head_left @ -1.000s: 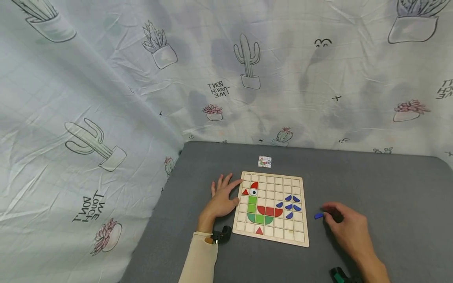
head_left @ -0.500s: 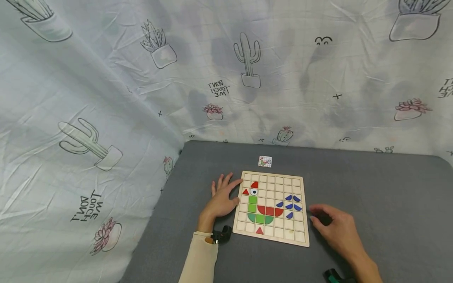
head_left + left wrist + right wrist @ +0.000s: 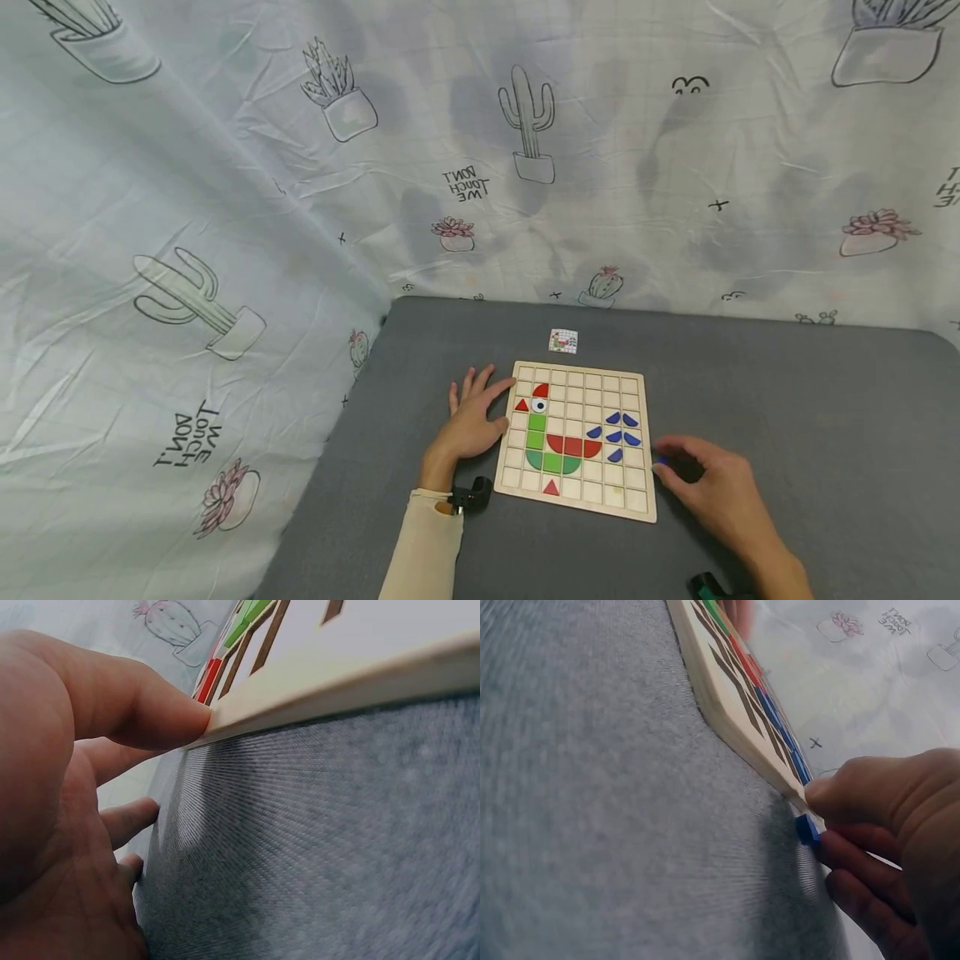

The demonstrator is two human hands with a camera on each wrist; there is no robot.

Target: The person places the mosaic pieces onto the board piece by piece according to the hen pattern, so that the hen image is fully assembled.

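Note:
A square wooden grid board (image 3: 525, 479) lies on the grey table, its cells partly filled with flat coloured pieces shaped like a bird. Red, green and blue shapes and a white eye tile (image 3: 539, 406) make up the figure. My left hand (image 3: 467, 427) lies spread at the board's left side, thumb (image 3: 172, 712) and index fingertip touching the rim. Just off the right rim, my right hand (image 3: 712, 479) pinches a small blue piece (image 3: 807, 829) between thumb and fingers, its thumb tip (image 3: 829, 793) right by the board edge. The fingers mostly cover this piece in the head view.
A small printed card (image 3: 563, 341) with a matching bird picture lies behind the board. The grey table (image 3: 817, 400) stretches to both sides, and a curtain (image 3: 585, 125) printed with cacti hangs behind and to the left. Black camera mounts sit on both wrists.
My right hand has moved left with the blue piece, from well beside the board to its right rim. The left hand and the pieces on the board stay put.

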